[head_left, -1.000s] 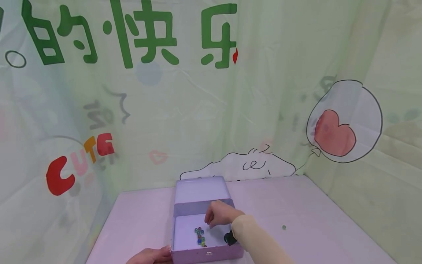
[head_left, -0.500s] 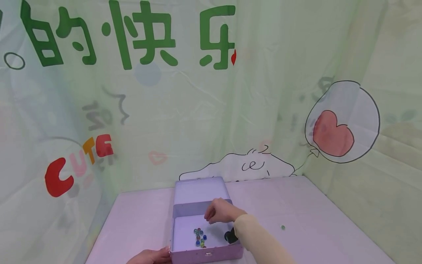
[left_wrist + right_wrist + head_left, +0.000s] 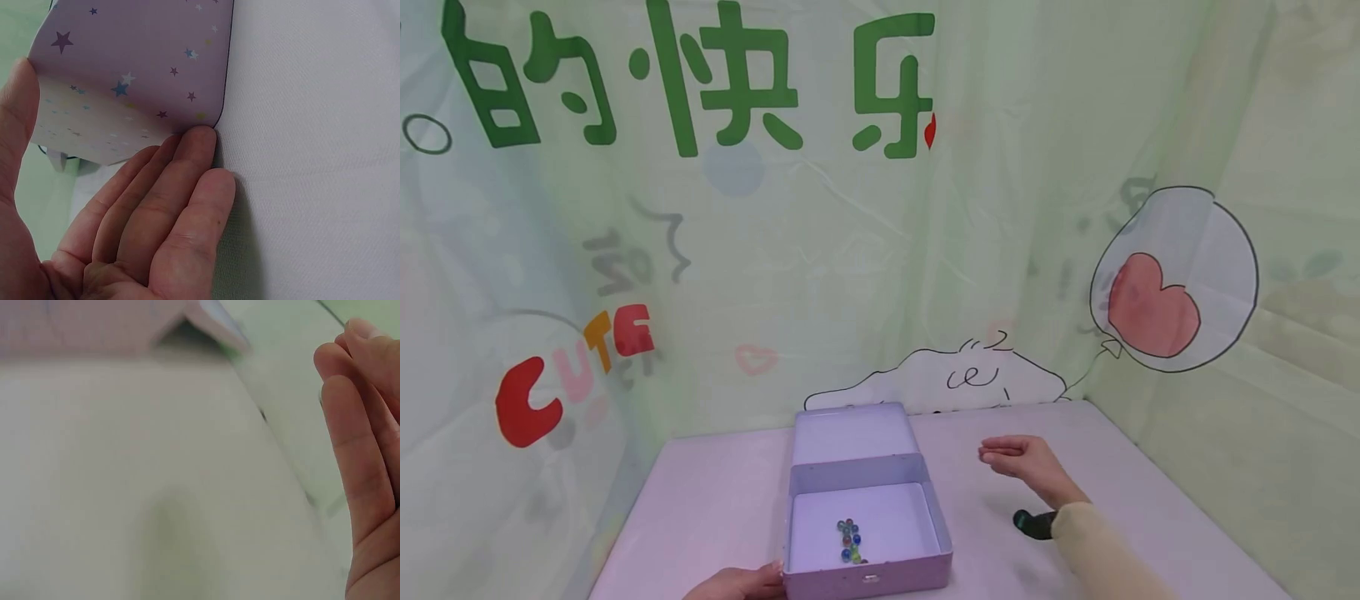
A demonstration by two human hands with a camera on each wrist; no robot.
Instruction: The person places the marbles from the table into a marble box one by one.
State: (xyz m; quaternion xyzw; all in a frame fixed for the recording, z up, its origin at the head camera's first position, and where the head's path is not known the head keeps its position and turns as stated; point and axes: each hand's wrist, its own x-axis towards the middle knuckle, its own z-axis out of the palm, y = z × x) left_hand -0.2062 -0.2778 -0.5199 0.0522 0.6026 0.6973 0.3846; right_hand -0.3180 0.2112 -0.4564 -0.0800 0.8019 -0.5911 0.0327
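Note:
Near the front left, an open lilac tin box (image 3: 868, 575) stands on the table with its lid (image 3: 853, 433) tipped back. Several coloured glass marbles (image 3: 847, 540) lie in a loose cluster on its white floor, left of the middle. At the box's front left corner rests my left hand (image 3: 741, 582). In the left wrist view its fairly straight fingers (image 3: 197, 150) touch the star-printed wall low down, with the thumb at the other edge. My right hand (image 3: 1026, 462) hovers above the table to the right of the box, fingers nearly straight and thumb close to them; I see nothing held.
A pale pink cloth covers the table (image 3: 715, 492). Printed curtains (image 3: 850, 275) rise behind and at both sides. A dark wrist camera (image 3: 1033, 523) sits under my right wrist and hides some tabletop.
My right hand has left the box and moved right over the table. One more blue marble shows in the cluster. The lone green marble on the table is now out of sight. My left hand stays.

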